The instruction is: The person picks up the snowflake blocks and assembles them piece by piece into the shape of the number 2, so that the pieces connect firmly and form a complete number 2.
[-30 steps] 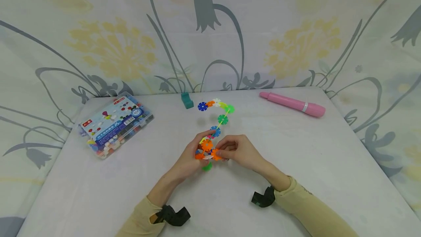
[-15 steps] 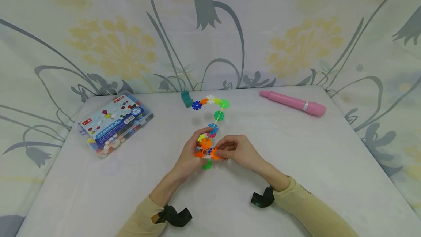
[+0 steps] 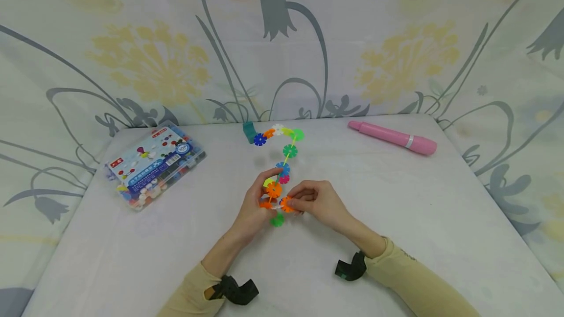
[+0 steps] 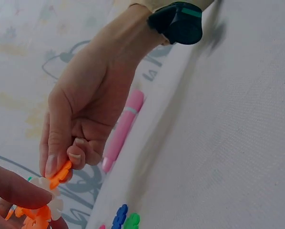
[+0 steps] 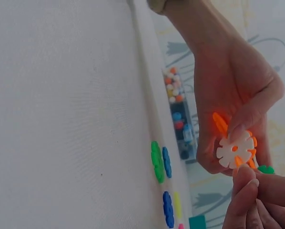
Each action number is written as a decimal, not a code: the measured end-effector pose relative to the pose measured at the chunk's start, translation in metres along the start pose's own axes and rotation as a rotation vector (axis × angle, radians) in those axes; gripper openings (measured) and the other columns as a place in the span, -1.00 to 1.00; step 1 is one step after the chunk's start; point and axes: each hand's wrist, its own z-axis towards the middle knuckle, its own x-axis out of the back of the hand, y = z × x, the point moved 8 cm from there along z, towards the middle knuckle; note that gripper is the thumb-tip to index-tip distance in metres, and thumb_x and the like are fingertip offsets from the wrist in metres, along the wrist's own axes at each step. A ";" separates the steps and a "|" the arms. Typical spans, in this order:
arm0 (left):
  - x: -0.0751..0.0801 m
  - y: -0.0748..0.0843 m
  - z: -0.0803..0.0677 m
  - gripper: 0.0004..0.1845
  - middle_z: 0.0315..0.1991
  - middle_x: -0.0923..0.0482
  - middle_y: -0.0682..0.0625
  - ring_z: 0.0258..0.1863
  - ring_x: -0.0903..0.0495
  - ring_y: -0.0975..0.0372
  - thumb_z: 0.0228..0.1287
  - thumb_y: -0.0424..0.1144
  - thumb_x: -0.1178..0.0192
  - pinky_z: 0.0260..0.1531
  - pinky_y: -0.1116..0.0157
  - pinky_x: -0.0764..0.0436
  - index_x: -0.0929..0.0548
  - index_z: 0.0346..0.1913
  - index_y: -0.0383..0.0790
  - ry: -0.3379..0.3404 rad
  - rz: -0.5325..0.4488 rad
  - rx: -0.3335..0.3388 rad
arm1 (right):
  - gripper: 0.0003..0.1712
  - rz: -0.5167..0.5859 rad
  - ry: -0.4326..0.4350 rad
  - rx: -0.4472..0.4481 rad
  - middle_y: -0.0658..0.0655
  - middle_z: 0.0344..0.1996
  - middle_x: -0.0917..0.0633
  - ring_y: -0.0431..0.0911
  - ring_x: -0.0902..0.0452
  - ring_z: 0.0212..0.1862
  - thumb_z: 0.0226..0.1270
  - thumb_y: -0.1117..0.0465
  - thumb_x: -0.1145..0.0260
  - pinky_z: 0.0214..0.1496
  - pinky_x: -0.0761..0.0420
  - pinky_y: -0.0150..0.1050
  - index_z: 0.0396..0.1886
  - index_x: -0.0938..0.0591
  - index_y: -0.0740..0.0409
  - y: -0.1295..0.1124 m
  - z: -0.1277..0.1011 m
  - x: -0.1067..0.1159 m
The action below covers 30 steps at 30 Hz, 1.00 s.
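- Head view: left grip (image 3: 252,204) closed around a multicoloured chain of notched, flower-shaped plastic discs (image 3: 290,151) over the white cloth-covered surface (image 3: 396,194); right grip (image 3: 325,204) pinching an orange disc (image 3: 286,204) against a white disc (image 5: 227,155);
- pushing too hard could pop neighbouring joints, as the slots seem shallow;
- chain looks slender; its far end hooks from green to dark blue.

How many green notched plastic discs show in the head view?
3: a far green disc farthest back, a middle green disc just nearer, and a near green disc beside the left hand. More may be hidden.
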 end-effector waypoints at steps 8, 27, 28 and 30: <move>-0.005 -0.001 -0.001 0.01 0.48 -0.24 0.00 0.17 -0.28 0.01 -0.28 -0.76 0.03 -0.19 0.32 -0.49 -0.39 0.40 -0.01 -0.009 -0.026 -0.018 | -0.82 0.030 0.005 -0.020 0.16 -0.37 -0.78 0.00 -0.72 -0.41 0.26 0.25 -0.45 -0.28 -0.73 -0.07 -0.17 -0.73 0.22 0.000 -0.001 0.003; -0.002 -0.004 0.001 -0.18 0.51 -0.16 -0.03 0.36 -0.17 -0.04 0.00 -0.54 -0.03 0.27 0.01 -0.28 -0.34 0.44 -0.08 -0.019 -0.147 -0.014 | -0.77 0.038 -0.028 -0.062 0.15 -0.35 -0.77 0.16 -0.69 -0.36 0.29 0.20 -0.44 -0.30 -0.70 -0.12 -0.11 -0.74 0.21 -0.001 -0.002 0.002; -0.002 -0.004 0.001 -0.21 0.51 -0.17 -0.04 0.36 -0.18 -0.04 0.04 -0.53 -0.04 0.28 -0.02 -0.29 -0.34 0.44 -0.09 -0.016 -0.150 -0.013 | -0.77 0.039 -0.027 -0.060 0.15 -0.35 -0.77 0.15 -0.69 -0.36 0.29 0.20 -0.44 -0.29 -0.70 -0.12 -0.11 -0.74 0.21 -0.001 -0.002 0.002; -0.002 -0.005 0.001 -0.23 0.51 -0.18 -0.04 0.39 -0.17 -0.03 0.07 -0.53 -0.05 0.32 -0.06 -0.28 -0.35 0.44 -0.10 -0.006 -0.150 -0.008 | -0.77 0.040 -0.027 -0.059 0.15 -0.35 -0.77 0.12 -0.69 -0.37 0.29 0.20 -0.44 -0.29 -0.71 -0.12 -0.11 -0.74 0.22 -0.002 -0.002 0.001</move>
